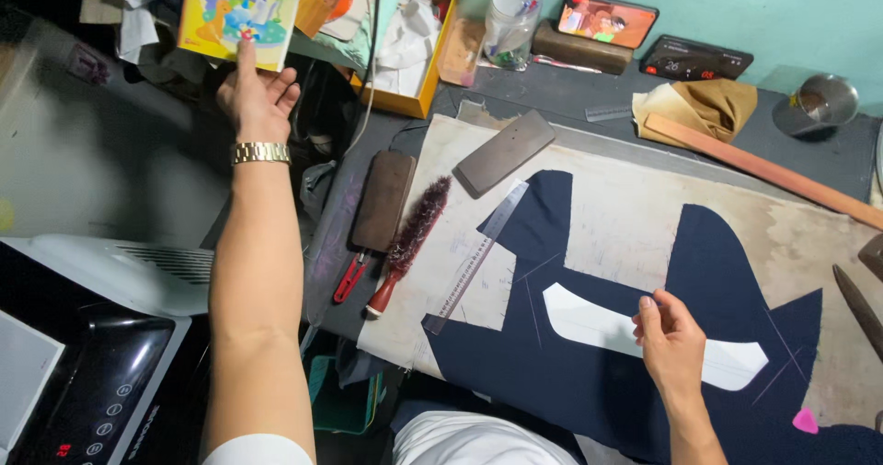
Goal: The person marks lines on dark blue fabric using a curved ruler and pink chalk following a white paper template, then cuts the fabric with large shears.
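Head view, all places given from the navy fabric piece (pixel 607 373) spread on the pale work board (pixel 625 207).

Right hand (pixel 671 341) down on the fabric, fingers curled loosely, thumb and forefinger pinching the near edge of the white paper pattern (pixel 644 332) lying flat across the cloth's middle. Chalk lines already drawn on the navy beside the pattern; pink tailor's chalk (pixel 805 421) lying at the cloth's lower right corner, untouched. No cut visible around the pattern, so marking seems partly done and cutting not begun, as a judgement.

Left hand (pixel 258 97) stretched far up-left of the fabric, wearing a gold watch (pixel 260 153), fingers spread, fingertips against the bottom edge of a yellow illustrated box (pixel 241 10); a firm grasp not evident.

Between that hand and the cloth: clear ruler (pixel 478 253) overlapping the fabric's upper left edge, bristle brush with red handle (pixel 409 240), red-handled tool (pixel 351 276), dark flat block (pixel 504 150).
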